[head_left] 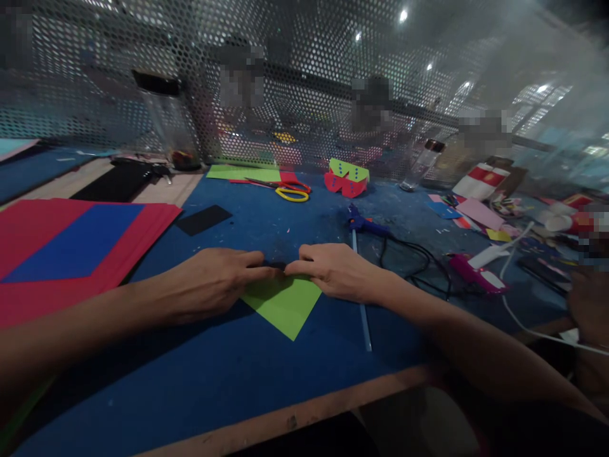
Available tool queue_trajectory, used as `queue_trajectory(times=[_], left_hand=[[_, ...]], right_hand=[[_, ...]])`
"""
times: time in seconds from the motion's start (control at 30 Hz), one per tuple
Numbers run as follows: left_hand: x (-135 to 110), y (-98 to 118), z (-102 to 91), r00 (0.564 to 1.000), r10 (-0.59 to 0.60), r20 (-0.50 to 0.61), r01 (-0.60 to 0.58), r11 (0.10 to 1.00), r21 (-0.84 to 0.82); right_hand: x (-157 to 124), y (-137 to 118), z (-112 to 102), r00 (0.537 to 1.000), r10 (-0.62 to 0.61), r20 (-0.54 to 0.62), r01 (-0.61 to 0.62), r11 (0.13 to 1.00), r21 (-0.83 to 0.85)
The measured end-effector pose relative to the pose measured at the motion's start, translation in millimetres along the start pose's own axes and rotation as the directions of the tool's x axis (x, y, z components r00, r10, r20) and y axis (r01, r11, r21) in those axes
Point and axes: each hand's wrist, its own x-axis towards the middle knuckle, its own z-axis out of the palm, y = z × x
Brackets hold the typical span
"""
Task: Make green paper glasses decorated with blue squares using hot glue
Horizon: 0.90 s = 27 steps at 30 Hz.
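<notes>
At the near wooden edge of a workbench covered by a blue mat, a person's two bare forearms reach in from either side and meet at the middle of the bench. The left hand lies knuckles up, its fingers drawn together and pinched at the tips on a small dark piece. The right hand mirrors it, fingers closed and tips pressed to the same piece from the other side. The piece sits at the upper edge of a lime-green sheet, which lies flat on the mat under both hands with one corner pointing toward the bench edge.

Just beside the right wrist, a clear glue stick runs along the mat up to a blue glue gun, whose black cord loops to the right. On the left, a red sheet carries a blue sheet on top; a black rectangle lies near its corner. Farther back are scissors with yellow and red handles and a red-and-green paper model, near a perforated metal screen. Another person's hand shows at the far right edge.
</notes>
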Motion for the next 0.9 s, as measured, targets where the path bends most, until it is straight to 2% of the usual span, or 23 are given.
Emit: queue_trajectory(times=[0.13, 0.33, 0.9], left_hand=[[0.7, 2.7, -5.2, 0.999, -0.033, 0.019, 0.033, 0.999, -0.004], [-5.3, -2.5, -1.6, 0.999, -0.051, 0.001, 0.051, 0.998, -0.044], [-16.7, -7.9, -1.6, 0.995, -0.096, 0.003, 0.096, 0.991, -0.090]], right_hand=[[-0.3, -0.3, -0.9, 1.000, 0.024, 0.012, -0.024, 0.999, 0.031], [-3.7, 0.9, -4.8, 0.997, 0.069, 0.029, -0.072, 0.992, 0.106], [-11.8, 5.7, -3.3, 0.994, 0.109, -0.015, -0.101, 0.962, 0.255]])
